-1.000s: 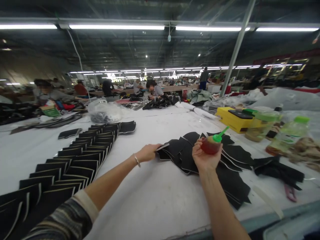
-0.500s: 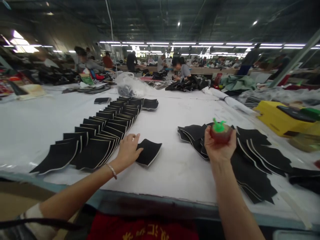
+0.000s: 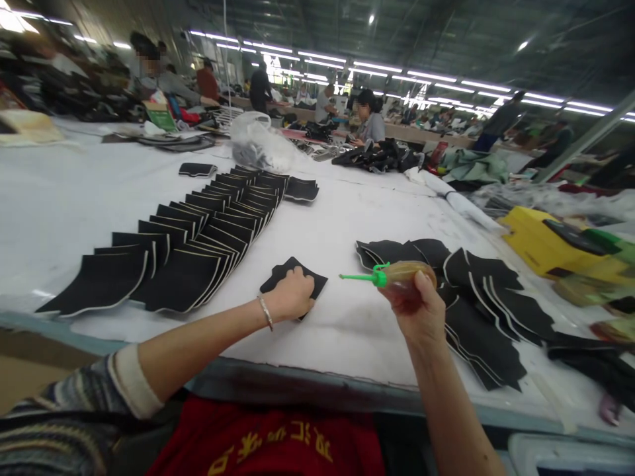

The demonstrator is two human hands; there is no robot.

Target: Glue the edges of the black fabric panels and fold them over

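My right hand (image 3: 417, 311) is closed around a squeeze glue bottle (image 3: 404, 272) with amber contents. Its green nozzle points left, level above the table. My left hand (image 3: 294, 295) rests with bent fingers on a single black fabric piece (image 3: 284, 269) with a pale edge, its fingertips over the piece's right part. To the left, overlapping rows of like black pieces (image 3: 173, 277) fan out towards the back. Beneath and behind my right hand lies a loose pile of black pieces (image 3: 483, 337).
White sheeting covers the table (image 3: 337, 357). A clear plastic bag (image 3: 258, 142) sits at the back, and a yellow box (image 3: 530, 241) stands at the right. A white roll (image 3: 459, 201) lies at the back right. Other people work at benches beyond.
My left hand has moved right onto the single black piece, its fingers now bent over it. The bottle has tipped so its nozzle points left, and my right hand has shifted slightly left.
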